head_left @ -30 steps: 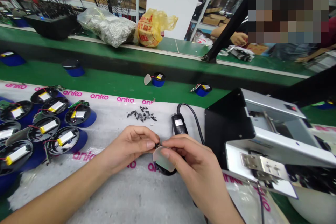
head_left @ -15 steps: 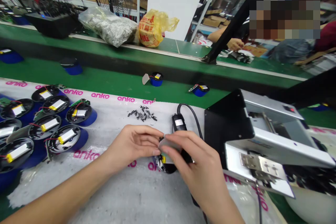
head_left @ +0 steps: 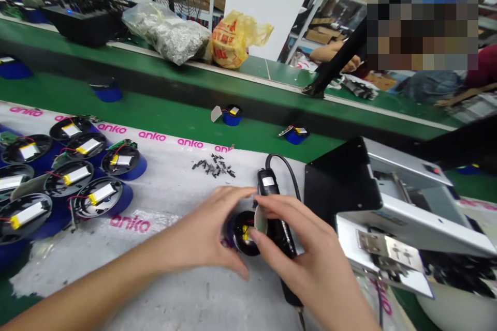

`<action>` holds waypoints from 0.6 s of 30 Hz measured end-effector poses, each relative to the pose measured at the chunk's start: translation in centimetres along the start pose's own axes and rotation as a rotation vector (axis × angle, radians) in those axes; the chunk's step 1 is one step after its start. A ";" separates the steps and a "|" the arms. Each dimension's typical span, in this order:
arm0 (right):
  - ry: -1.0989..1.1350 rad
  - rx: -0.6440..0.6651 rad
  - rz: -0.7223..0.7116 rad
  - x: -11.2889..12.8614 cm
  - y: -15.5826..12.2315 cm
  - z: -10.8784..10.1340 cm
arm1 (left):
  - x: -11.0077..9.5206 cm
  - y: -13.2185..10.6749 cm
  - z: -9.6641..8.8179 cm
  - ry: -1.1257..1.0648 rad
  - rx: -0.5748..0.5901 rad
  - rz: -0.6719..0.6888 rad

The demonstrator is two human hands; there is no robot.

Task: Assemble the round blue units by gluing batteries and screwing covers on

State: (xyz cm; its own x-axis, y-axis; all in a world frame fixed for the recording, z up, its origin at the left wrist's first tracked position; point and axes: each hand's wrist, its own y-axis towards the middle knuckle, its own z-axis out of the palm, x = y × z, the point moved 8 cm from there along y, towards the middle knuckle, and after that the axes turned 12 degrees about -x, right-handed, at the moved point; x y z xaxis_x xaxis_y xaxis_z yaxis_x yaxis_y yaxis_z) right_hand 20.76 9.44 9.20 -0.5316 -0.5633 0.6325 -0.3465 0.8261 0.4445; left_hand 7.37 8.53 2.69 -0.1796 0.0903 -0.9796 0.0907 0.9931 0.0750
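Observation:
A round black-and-blue housing (head_left: 237, 235) with a yellow-taped battery inside stands on the white sheet between my hands. My left hand (head_left: 205, 232) curves around its left side, thumb and fingers spread apart; I cannot tell whether it touches the housing. Between the thumb and fingertips of my right hand (head_left: 306, 248) is a thin pale circuit board (head_left: 261, 219), tilted up on edge over the housing's right side. A black electric screwdriver (head_left: 285, 240) lies under and beside my right hand, partly covered by it. Small black parts (head_left: 214, 166) are heaped beyond my hands.
Several blue housings (head_left: 124, 197) with batteries crowd the left of the printed sheet (head_left: 155, 284). On the right stands a black-and-silver machine (head_left: 341, 178). More housings (head_left: 232, 116) sit on the green surface behind. A co-worker's hand (head_left: 351, 63) shows across the bench.
My left hand has let go near the board and opened around the housing. In my right hand the board has turned more upright, uncovering more of the housing.

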 end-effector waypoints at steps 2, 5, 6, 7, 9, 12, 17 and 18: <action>0.073 0.036 0.117 -0.8 -0.2 -0.1 | 0.4 -0.3 1.2 0.098 0.041 0.075; 0.128 0.098 0.258 -1.7 -1.1 -0.1 | 1.2 -0.1 1.7 0.141 0.030 0.077; 0.124 0.116 0.283 -1.8 -1.6 -0.2 | 1.2 0.0 1.7 0.145 0.039 0.083; 0.109 0.129 0.302 -2.0 -2.1 -0.2 | 1.1 0.1 1.6 0.150 0.056 0.105; 0.066 0.131 0.327 -2.3 -3.2 -0.3 | 0.5 0.3 1.5 0.166 0.091 0.180; 0.035 0.107 0.395 -3.1 -4.5 -0.2 | 0.1 0.2 1.2 0.137 0.115 0.220; 0.138 0.038 0.569 -4.0 -5.2 0.3 | 1.0 0.2 0.8 0.013 0.161 -0.028; 0.163 0.028 0.587 -4.0 -5.2 0.4 | 1.1 0.1 0.8 -0.023 0.193 -0.088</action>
State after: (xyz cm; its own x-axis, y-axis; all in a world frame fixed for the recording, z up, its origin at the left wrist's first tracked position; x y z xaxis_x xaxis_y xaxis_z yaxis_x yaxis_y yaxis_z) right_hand 24.38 7.44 4.10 -0.5157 -0.0076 0.8567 -0.0534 0.9983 -0.0233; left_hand 8.01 8.66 1.41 -0.1728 -0.0001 -0.9850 0.2622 0.9639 -0.0461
